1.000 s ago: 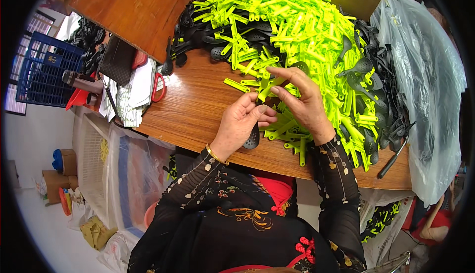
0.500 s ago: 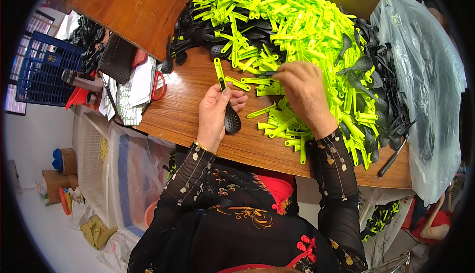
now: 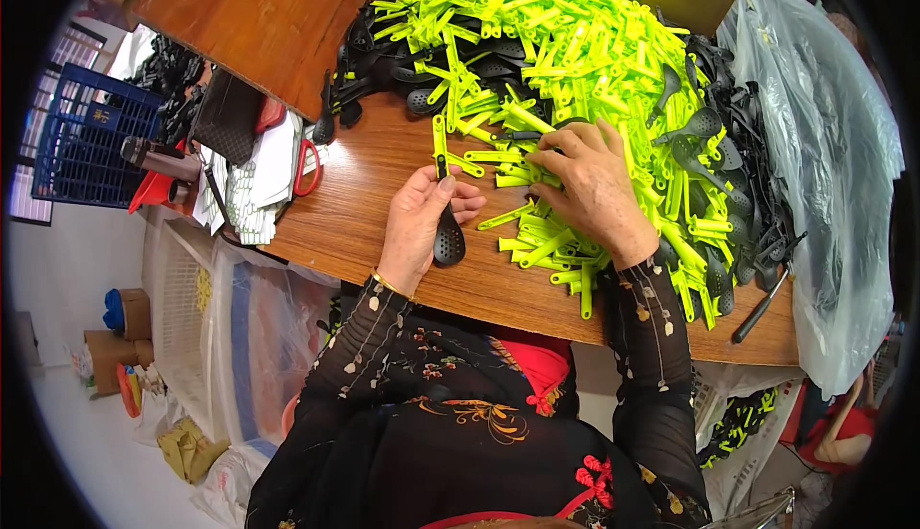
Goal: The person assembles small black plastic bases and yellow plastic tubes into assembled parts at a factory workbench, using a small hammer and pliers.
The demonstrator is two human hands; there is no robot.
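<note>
My left hand [image 3: 422, 218] is closed on a perforated spoon [image 3: 448, 239] with a black bowl and a lime-green handle, held nearly upright, bowl down, over the wooden table [image 3: 355, 203]. At the near left edge of a large heap of lime-green handles [image 3: 585, 40], my right hand [image 3: 599, 189] reaches in with its fingers bent and apart. Nothing shows in its grasp, though the space under the palm is hidden. Beside its fingertips lies a dark piece [image 3: 522, 135] among the green handles. Loose green handles [image 3: 546, 246] lie below the right wrist.
Black perforated spoons [image 3: 704, 125] lie along the heap's right side, by a clear plastic sheet [image 3: 815, 146]. A black-handled tool [image 3: 762, 309] rests near the right edge. Red-handled scissors [image 3: 307, 167] and papers [image 3: 268, 179] are at left, near a blue crate [image 3: 96, 136].
My left hand has shifted slightly right, bringing the spoon more upright. My right hand has lowered a little, and its fingers, earlier bunched together, are now spread over the handles.
</note>
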